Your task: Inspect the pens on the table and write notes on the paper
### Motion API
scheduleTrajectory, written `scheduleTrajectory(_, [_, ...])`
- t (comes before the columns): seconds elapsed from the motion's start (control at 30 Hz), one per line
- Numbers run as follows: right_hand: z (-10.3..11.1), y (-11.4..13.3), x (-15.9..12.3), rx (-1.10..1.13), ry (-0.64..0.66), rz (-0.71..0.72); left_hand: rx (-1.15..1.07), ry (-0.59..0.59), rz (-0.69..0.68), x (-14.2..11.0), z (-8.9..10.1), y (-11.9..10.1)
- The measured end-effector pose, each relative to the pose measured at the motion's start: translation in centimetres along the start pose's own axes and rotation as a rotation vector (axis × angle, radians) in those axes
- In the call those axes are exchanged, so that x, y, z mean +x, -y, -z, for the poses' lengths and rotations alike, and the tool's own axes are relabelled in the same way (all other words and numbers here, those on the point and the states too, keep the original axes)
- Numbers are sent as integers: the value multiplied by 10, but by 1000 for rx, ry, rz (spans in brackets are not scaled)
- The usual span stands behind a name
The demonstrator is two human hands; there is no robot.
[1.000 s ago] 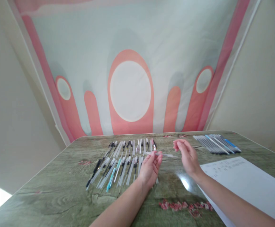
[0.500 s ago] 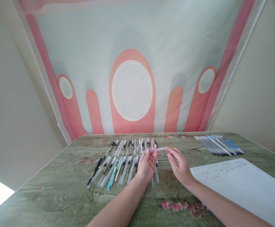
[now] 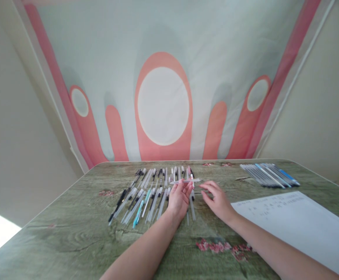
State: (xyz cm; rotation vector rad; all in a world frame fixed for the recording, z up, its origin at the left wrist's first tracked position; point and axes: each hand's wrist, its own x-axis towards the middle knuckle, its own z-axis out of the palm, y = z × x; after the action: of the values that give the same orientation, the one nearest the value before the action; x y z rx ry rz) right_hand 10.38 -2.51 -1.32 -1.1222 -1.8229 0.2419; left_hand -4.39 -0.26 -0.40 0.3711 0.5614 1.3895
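Note:
My left hand is raised a little over the green table, its fingertips closed on a clear pen barrel that lies crosswise. Just right of it my right hand hovers low over the table with fingers spread and nothing in it. Beneath and left of my left hand lie several pens and pen parts in rows, mostly clear with black or white caps, one teal.
A second bundle of grey and blue pens lies at the table's far right. A white sheet of paper covers the near right. A pink and pale-blue cloth hangs behind the table.
My right hand has come left and down from the pen's right end and let go of it. My left hand has lifted the pen slightly farther from me.

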Motion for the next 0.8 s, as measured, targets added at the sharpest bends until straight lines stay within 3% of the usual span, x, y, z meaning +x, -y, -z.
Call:
scheduleTrajectory(0.13, [-3,2,-2,-107,150,104,8,35,-5,0,3,3])
scheduleTrajectory(0.27, [-5,6,-4,-190,205,159,18,67,3,0,6,6])
scheduleTrajectory(0.8, [-7,5,-6,-235,217,179,24,58,7,1,8,6])
